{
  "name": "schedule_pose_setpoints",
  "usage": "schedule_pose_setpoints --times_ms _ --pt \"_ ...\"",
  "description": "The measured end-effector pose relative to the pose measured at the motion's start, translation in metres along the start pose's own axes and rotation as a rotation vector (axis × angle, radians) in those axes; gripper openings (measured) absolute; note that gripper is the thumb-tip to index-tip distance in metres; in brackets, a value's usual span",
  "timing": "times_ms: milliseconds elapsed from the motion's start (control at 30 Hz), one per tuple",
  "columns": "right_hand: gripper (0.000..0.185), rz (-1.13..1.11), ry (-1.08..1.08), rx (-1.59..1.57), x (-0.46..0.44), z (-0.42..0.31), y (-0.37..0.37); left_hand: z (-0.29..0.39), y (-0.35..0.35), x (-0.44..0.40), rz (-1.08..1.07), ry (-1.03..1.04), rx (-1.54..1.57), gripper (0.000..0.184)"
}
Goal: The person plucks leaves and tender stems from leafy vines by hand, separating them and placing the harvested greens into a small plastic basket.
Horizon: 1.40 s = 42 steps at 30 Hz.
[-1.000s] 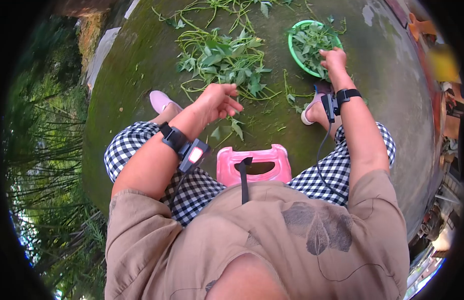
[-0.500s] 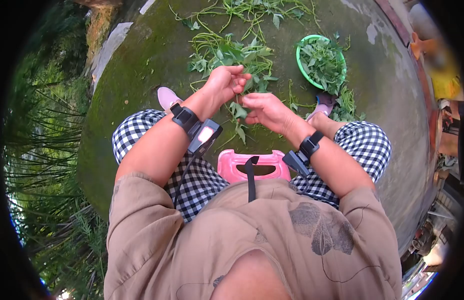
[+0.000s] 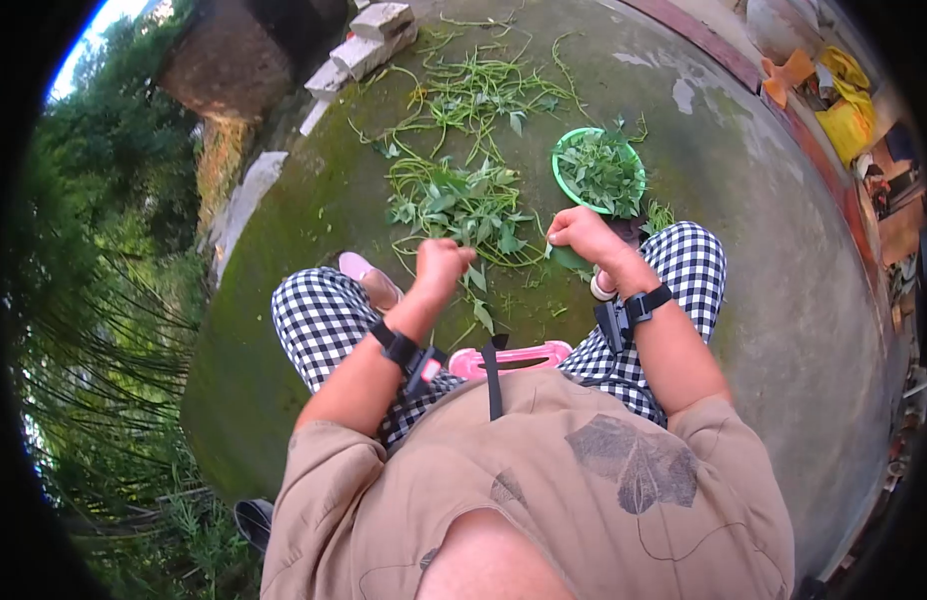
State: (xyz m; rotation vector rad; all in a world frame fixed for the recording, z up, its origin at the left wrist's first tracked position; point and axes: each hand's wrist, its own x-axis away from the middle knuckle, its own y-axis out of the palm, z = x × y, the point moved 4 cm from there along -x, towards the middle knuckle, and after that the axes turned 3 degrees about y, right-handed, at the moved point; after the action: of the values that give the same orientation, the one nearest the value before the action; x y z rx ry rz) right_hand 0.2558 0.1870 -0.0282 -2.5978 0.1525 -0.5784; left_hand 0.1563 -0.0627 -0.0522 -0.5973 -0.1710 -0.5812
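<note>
My left hand (image 3: 444, 268) is closed in front of the near pile of leafy vines (image 3: 469, 200). From it hangs a thin leafy stem (image 3: 481, 312), its leaves pointing down toward my lap. Further right, my right hand (image 3: 589, 238) is pinched, with a green leaf (image 3: 567, 258) at its fingertips; its fingers are partly smeared by motion. Just beyond that hand stands a round green basket (image 3: 558, 172) heaped with picked leaves (image 3: 602, 175). The hands are apart from each other.
A second spread of long vines (image 3: 489, 88) lies farther off on the mossy concrete ground (image 3: 284, 330). A pink stool (image 3: 549, 352) is under me. Broken blocks (image 3: 379, 40) edge the far left; a yellow bag (image 3: 846, 125) lies at the right. Loose greens (image 3: 662, 215) sit beside the basket.
My hands have moved apart: the right one went right toward the basket with a leaf, the left one slightly left with the stem. The view has tilted up, showing more ground ahead.
</note>
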Motion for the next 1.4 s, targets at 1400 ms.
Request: schedule_pose_setpoints --times_ms 1400 --pt "0.012 0.140 -0.572 0.543 0.074 -0.089 0.081 0.030 0.015 0.102 0.006 0.054 0.551 0.008"
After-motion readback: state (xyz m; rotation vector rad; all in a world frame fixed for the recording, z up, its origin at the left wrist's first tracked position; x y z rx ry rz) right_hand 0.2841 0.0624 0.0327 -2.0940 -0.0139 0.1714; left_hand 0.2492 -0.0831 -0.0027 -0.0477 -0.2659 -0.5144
